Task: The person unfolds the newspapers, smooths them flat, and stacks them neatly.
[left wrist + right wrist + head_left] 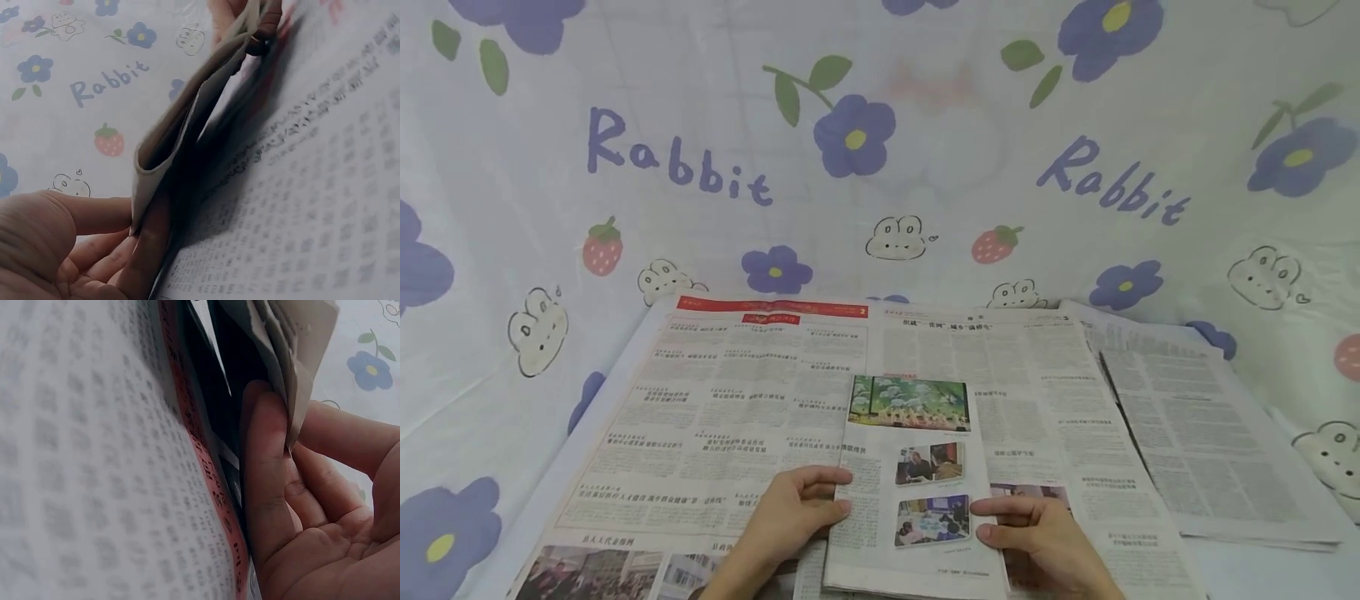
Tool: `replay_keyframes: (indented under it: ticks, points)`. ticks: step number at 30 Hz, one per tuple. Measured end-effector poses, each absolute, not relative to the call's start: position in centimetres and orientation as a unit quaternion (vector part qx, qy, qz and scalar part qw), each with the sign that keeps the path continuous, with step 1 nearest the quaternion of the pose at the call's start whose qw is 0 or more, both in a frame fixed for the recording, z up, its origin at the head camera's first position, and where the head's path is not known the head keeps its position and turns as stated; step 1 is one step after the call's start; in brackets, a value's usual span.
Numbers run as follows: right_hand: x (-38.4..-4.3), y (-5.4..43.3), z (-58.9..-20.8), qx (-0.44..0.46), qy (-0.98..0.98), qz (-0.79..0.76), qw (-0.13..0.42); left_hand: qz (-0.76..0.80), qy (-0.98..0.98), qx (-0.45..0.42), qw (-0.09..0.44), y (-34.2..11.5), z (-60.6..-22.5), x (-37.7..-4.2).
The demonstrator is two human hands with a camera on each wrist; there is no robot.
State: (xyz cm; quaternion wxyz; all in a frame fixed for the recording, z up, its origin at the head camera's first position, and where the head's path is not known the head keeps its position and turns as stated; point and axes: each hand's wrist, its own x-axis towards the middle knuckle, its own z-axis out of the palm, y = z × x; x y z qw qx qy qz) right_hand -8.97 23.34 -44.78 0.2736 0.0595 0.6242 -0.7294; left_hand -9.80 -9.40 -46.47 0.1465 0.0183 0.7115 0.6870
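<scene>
A newspaper folded into a narrow rectangle (865,467) lies in front of me, with a green stage photo at its top and two smaller photos below. My left hand (801,512) pinches its left edge; in the left wrist view the thumb and fingers (147,256) of that hand hold a rounded fold. On the opposite side, my right hand (1037,533) pinches the right edge. The right wrist view shows several layered paper edges (300,369) between the right thumb and fingers (269,469). Under the folded paper, an opened newspaper (715,467) is spread out.
Another stack of printed sheets (1210,442) lies to the right, partly beneath the spread newspaper. Behind everything rises a white cloth (700,225) printed with purple flowers, strawberries, rabbits and the word "Rabbit". The same kind of cloth shows beside the hands in both wrist views.
</scene>
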Motion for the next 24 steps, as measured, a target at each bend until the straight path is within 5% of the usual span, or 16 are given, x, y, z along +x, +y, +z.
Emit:
replay_keyframes:
  ticks: [24]
  points:
    - [-8.92, 22.51, -45.04, 0.068, 0.741, -0.638, 0.200, 0.674, 0.723, 0.021, 0.146, -9.96, -46.74, -9.93]
